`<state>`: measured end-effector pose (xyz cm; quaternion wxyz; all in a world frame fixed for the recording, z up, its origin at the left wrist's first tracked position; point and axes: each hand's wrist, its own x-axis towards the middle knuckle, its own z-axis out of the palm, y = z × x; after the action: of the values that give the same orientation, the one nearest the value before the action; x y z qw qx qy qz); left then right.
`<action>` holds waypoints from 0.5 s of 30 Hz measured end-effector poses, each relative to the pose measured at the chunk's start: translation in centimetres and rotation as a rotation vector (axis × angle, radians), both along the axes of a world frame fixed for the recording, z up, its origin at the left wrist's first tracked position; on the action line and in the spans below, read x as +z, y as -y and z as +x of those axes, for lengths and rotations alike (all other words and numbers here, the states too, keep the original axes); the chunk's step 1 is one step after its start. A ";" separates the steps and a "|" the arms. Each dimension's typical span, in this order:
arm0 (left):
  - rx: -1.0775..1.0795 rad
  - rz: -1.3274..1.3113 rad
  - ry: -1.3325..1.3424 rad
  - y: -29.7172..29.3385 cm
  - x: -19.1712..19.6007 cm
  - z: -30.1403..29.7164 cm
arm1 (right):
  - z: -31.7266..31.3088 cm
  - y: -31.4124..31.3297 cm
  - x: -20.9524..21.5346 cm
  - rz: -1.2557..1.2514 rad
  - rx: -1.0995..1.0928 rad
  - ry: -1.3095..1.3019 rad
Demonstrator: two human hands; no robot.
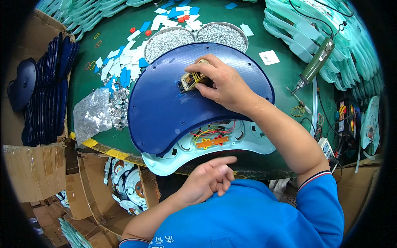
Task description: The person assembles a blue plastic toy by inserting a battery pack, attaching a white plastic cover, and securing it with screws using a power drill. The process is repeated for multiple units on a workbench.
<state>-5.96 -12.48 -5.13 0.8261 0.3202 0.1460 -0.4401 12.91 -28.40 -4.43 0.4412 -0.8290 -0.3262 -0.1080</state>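
A dark blue, bean-shaped plastic panel (165, 111) lies over a mint-green plastic shell (248, 142), which sticks out along the near side. In the shell's uncovered part are red and yellow wires (211, 130) and an orange strip (212, 142). My right hand (223, 82) is closed on a small boxy block wound with yellow bands (193, 80), held against or just above the panel's upper middle. Its exact kind I cannot make out. My left hand (211, 177) is in front of the shell, index finger stretched out and the others loosely curled, holding nothing.
Two round trays of small screws (171, 39) stand behind the panel. White and blue pieces (124, 62) and a clear bag (93, 111) lie left. A green electric screwdriver (316, 62) hangs right, beside stacked mint shells (297, 37). Blue panels (45, 91) fill a carton at far left.
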 end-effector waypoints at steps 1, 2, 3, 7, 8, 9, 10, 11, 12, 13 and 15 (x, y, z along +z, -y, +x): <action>-0.080 -0.016 0.071 -0.3 0.5 0.2 | 0.0 -0.1 0.1 0.005 0.002 -0.011; -0.160 -0.031 0.142 -0.6 1.2 0.5 | 0.0 -0.2 0.1 0.010 0.004 -0.021; -0.192 0.133 0.300 -0.9 2.8 1.1 | -0.1 -0.1 0.4 0.020 0.012 -0.055; 0.259 1.172 1.399 -3.4 4.9 4.9 | 0.1 2.3 1.9 0.169 -0.123 -0.177; 0.332 1.431 1.511 -4.9 4.8 6.1 | -0.1 3.4 3.1 0.207 -0.234 -0.304; 0.367 1.664 1.540 -6.4 4.6 7.3 | 0.5 5.3 2.9 0.177 -0.345 -0.187; 0.316 1.865 1.484 -7.9 4.2 8.2 | 1.4 7.6 2.5 0.149 -0.453 -0.070; 0.301 1.973 1.401 -9.2 3.5 8.7 | 2.0 9.6 2.0 0.018 -0.562 -0.037; 0.249 2.026 1.368 -10.6 2.8 9.0 | 2.4 11.6 1.1 -0.114 -0.672 -0.004; 0.242 1.929 1.283 -11.6 2.2 9.3 | 2.4 13.5 -0.4 -0.236 -0.695 0.010; 0.205 1.743 1.140 -12.5 1.8 10.0 | 2.0 15.8 -2.6 -0.475 -0.701 0.019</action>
<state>4.05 -0.02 -3.36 0.2890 0.9511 0.0278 0.1059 14.95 -44.17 -7.03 0.1717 -0.9674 -0.0444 -0.1808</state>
